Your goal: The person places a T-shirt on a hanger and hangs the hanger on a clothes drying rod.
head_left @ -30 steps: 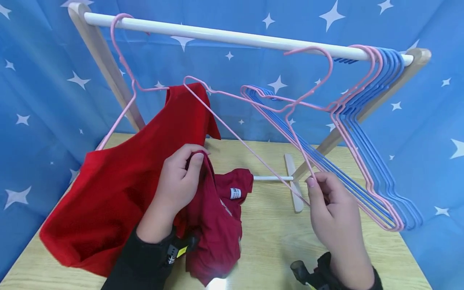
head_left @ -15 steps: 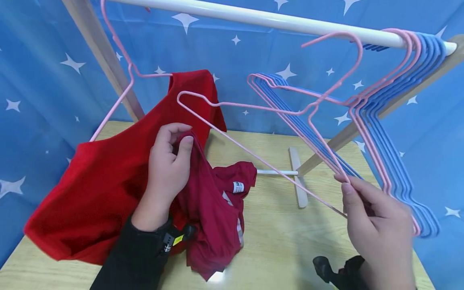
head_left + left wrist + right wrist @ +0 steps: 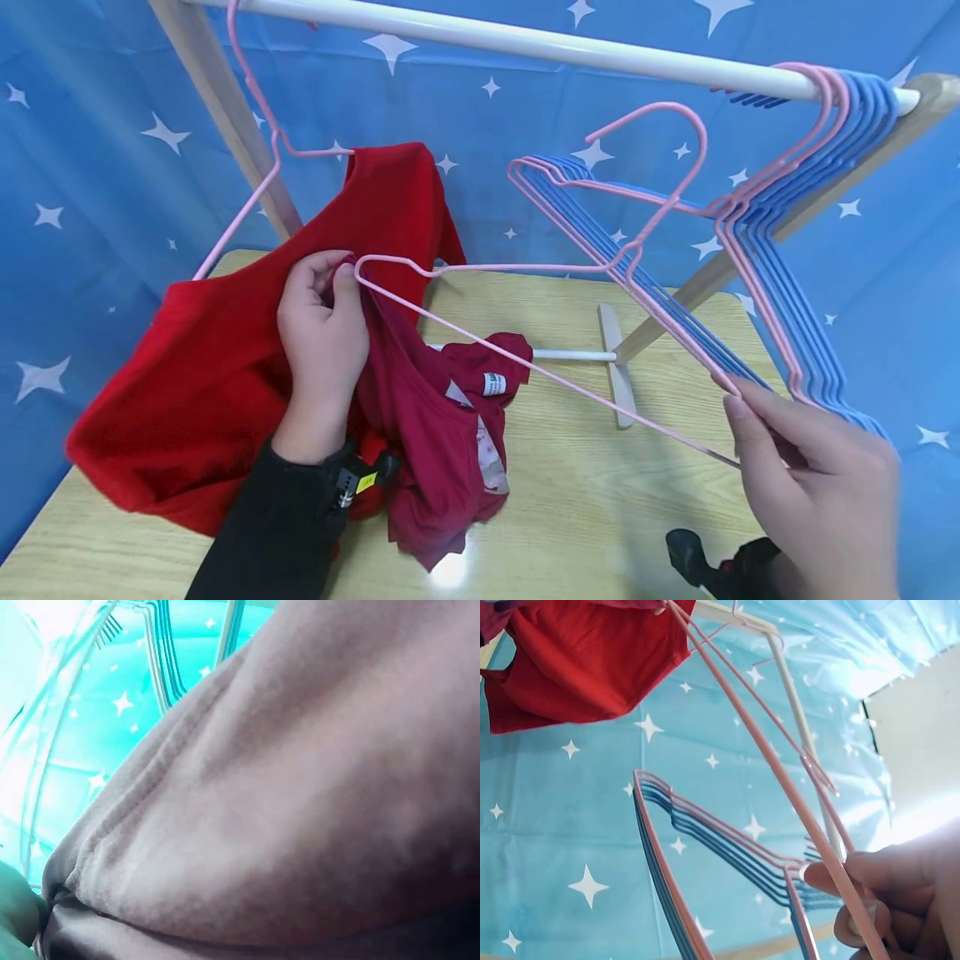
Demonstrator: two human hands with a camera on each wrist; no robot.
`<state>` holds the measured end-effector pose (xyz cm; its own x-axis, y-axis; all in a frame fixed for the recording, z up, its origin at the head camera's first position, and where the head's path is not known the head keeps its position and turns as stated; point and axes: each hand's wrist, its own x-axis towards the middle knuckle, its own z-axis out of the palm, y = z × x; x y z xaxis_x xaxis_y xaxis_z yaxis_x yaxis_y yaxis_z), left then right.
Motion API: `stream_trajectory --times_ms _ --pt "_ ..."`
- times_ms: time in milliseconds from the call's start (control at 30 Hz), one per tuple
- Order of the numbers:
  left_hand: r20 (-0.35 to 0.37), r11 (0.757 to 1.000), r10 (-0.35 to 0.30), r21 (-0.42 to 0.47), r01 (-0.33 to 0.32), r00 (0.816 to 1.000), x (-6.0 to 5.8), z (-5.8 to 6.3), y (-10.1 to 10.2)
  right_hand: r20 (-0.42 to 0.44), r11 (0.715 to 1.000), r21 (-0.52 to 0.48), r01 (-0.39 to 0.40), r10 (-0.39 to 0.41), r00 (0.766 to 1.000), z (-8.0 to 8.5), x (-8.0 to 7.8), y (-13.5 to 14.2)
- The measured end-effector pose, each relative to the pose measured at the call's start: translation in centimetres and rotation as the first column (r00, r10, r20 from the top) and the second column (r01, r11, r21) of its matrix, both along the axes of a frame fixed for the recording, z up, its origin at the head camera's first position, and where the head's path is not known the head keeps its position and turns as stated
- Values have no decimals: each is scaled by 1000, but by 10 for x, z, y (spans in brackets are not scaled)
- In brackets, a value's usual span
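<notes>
My left hand [image 3: 322, 325] pinches the upper edge of a dark red garment [image 3: 427, 425], which hangs down from the fingers with a white label showing. In my right hand [image 3: 810, 475] is one corner of a pink hanger [image 3: 525, 267], pinched between thumb and fingers. The hanger's far corner lies right at the left thumb and the garment's edge; its hook points up, off the rail. In the right wrist view the pink hanger [image 3: 780, 776] runs from the right fingers up to the dark red cloth. The left wrist view is mostly blocked by a blurred close surface.
A bright red garment [image 3: 225, 367] hangs on another pink hanger [image 3: 255, 92] at the left of the white rail [image 3: 525, 43]. Several pink and blue hangers [image 3: 780, 242] hang at the right end. Wooden rack legs stand on the wooden table [image 3: 570, 500] before a blue starred curtain [image 3: 517, 150].
The pink hanger has come down and left, so its far corner has reached the left hand. My left hand still holds the dark red garment and has shifted slightly left in view.
</notes>
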<state>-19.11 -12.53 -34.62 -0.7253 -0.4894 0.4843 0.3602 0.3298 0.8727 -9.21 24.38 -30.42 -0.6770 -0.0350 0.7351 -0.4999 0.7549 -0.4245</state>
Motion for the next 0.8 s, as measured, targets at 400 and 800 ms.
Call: stream_trajectory --times_ms 400,800 --pt "-14 999 50 -22 -50 999 -3 -4 0 -55 999 32 41 -40 998 -3 3 3" --pt "3 997 64 -36 -64 998 -3 -6 -4 -46 999 30 28 -27 999 -5 4 1"
